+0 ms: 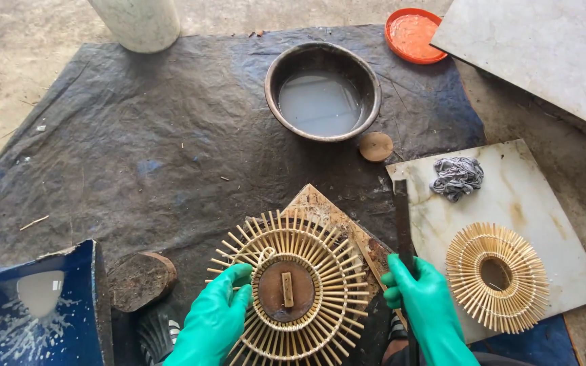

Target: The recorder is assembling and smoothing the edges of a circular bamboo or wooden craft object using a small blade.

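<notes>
My left hand (217, 313) pinches the rim of the bamboo-stick disc (291, 293) lying on the wooden board (327, 210) in front of me. My right hand (418, 293) is wrapped tight round a dark flat blade (401, 213). One finished disc (497, 276) sits on the pale slab (510, 196); this one looks woven but untrimmed, I reckon.

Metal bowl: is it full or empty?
Partly full. The bowl stands upright on the dark tarp, with cloudy grey liquid covering its bottom and bare inner wall above the liquid.
</notes>
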